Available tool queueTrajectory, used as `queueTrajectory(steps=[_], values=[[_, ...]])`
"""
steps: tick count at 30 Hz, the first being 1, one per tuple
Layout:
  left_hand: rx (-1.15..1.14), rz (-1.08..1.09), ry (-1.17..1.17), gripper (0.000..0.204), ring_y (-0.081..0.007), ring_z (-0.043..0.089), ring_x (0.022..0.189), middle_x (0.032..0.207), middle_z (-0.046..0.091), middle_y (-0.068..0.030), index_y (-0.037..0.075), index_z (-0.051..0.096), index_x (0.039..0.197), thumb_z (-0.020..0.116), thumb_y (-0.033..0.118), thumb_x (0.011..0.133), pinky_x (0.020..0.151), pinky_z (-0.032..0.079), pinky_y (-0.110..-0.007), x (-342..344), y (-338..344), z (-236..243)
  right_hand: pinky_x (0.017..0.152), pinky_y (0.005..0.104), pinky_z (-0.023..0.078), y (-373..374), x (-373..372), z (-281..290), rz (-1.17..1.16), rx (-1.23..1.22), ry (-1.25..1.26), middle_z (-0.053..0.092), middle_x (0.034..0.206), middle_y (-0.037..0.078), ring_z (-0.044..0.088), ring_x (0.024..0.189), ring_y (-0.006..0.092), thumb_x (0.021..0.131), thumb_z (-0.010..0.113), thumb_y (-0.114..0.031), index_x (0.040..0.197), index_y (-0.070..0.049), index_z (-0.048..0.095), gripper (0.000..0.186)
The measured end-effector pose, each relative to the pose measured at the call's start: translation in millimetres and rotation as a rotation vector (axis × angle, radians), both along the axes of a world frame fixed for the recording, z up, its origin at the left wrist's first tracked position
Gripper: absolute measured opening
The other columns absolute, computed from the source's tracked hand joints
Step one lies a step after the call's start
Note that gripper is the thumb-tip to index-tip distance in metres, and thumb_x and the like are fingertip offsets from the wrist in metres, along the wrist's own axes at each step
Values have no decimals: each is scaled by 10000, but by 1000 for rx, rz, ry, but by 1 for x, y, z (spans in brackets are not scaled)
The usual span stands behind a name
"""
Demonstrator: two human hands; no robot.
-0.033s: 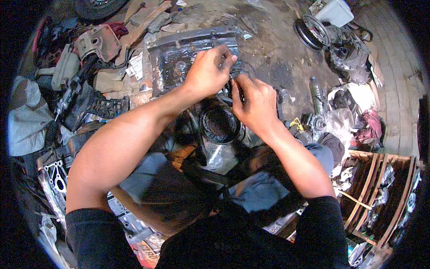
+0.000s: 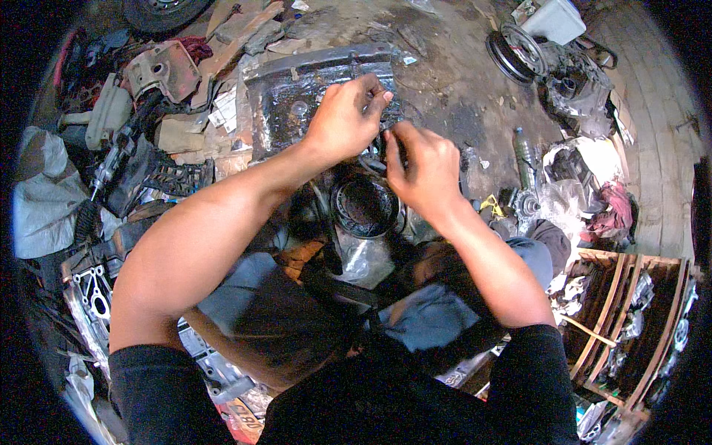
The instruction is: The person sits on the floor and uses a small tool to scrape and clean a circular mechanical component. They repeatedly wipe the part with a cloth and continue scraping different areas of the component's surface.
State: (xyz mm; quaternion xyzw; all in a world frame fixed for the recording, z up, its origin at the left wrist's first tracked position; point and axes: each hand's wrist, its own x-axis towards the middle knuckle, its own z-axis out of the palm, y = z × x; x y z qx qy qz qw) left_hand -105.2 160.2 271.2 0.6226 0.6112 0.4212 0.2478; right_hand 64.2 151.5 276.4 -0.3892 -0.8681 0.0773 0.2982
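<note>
My left hand is closed, thumb and fingertips pinched together over the oily black metal tray. Just to its right and slightly nearer, my right hand is closed too, its fingers bent inward. Whatever lies between the fingertips of either hand is too small and dark to name. Below the hands, between my legs, sits a blackened round metal part with a raised rim and a dark hollow. Shiny grey metal shows on its near side.
Car parts and scrap cover the floor at left, including a grey metal plate. At right lie a wheel rim, a green bottle and clear plastic. A slatted wooden crate stands near right; a tyre lies far left.
My right hand has shifted very slightly to the right. My left hand and the round part look unmoved.
</note>
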Motion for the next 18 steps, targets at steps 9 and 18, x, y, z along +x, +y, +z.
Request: queueTrajectory(steps=[9, 18], values=[[14, 39, 18, 329, -430, 682, 899, 921, 691, -259, -41, 661, 1012, 665, 280, 939, 782, 529, -462, 1, -3, 0, 555, 507, 498, 7, 1, 5, -46, -94, 41, 615, 626, 197, 638, 597, 413, 887, 636, -164, 821, -53, 618, 130], [55, 25, 9, 304, -436, 676, 898, 904, 690, -254, -32, 655, 981, 661, 269, 938, 773, 524, -470, 0, 0, -5, 578, 522, 526, 8, 3, 8, -86, -136, 21, 643, 660, 218, 660, 632, 419, 887, 646, -192, 856, -66, 656, 130]])
